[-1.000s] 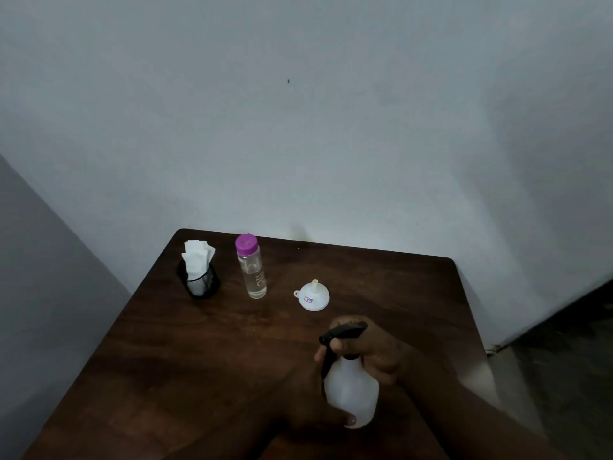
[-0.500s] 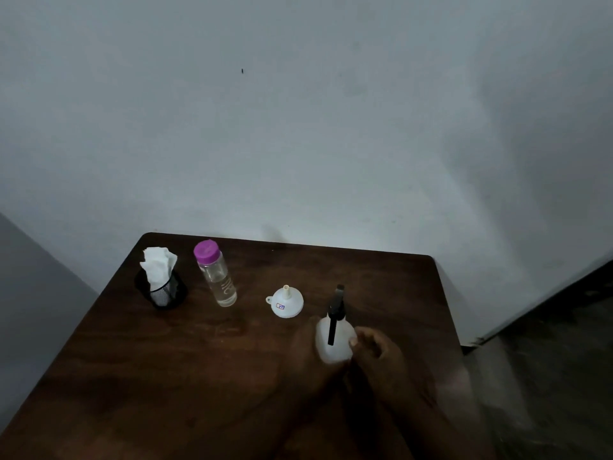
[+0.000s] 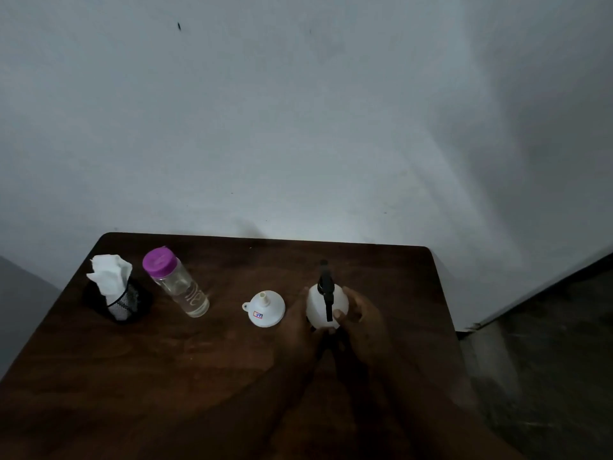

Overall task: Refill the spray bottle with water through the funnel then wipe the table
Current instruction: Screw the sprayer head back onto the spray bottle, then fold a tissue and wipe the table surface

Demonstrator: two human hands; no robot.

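Task at opening stage: the white spray bottle (image 3: 326, 303), right of centre frame, stands on the table (image 3: 199, 376) with black trigger head fitted. Left hand (image 3: 300, 322) and right hand (image 3: 363, 313) wrap its body. Funnel (image 3: 264, 309) lies inverted beside it; purple-capped water bottle (image 3: 177, 286) remains shut (nothing poured). Tissue holder (image 3: 116, 298) far left; nothing obstructs.

Single head-worn wide-angle view, looking forward and down, table (image 3: 166, 376) close below, wall (image 3: 298, 127) behind
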